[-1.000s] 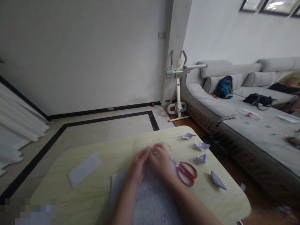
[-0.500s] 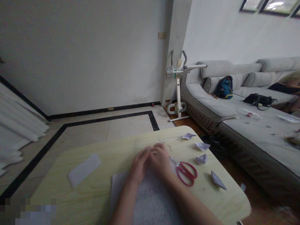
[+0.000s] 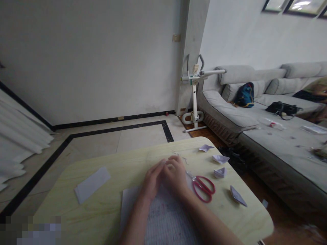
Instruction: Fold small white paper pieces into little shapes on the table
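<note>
My left hand (image 3: 153, 178) and my right hand (image 3: 175, 172) meet over the far end of a written-on sheet of paper (image 3: 166, 221). Both have their fingers bent and pressed together at the tips; whatever they hold is hidden. Just right of my right hand lie scissors with red handles (image 3: 203, 189), their blades partly behind the hand. Several small folded paper boats line the table's right side, among them a far boat (image 3: 205, 148) and a near boat (image 3: 238, 196). Over on the left rests a folded white paper strip (image 3: 92, 185).
The pale wooden table (image 3: 114, 166) has rounded corners. Thin paper scraps (image 3: 185, 160) lie beyond my hands. A grey sofa (image 3: 235, 115) with a blue backpack (image 3: 245, 95) and a black bag (image 3: 283, 109) stands right, near a white exercise machine (image 3: 195, 98). Part of another person (image 3: 318, 90) shows at the far right.
My hands stay together in nearly the same spot, with only a slight shift of the fingers. The scissors, boats and paper strip have not moved.
</note>
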Demonstrator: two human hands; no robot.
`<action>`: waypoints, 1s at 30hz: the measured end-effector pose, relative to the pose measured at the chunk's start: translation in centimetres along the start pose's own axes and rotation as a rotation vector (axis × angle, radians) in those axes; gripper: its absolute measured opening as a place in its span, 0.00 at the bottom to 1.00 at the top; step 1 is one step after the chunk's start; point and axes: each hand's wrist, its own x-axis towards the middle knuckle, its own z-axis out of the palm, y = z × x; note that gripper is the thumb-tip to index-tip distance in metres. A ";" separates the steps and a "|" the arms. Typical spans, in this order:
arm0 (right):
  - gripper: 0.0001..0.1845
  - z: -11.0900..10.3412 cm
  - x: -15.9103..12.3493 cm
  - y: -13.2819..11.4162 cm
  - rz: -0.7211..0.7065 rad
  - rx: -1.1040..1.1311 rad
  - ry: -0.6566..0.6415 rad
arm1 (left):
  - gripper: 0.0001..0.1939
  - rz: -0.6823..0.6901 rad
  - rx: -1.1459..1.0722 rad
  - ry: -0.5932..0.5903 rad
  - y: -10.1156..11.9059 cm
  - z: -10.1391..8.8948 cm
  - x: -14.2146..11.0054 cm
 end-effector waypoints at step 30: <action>0.06 -0.5 0.8 0.6 -0.019 0.037 0.080 | 0.09 -0.109 -0.260 0.003 0.1 -0.9 0.9</action>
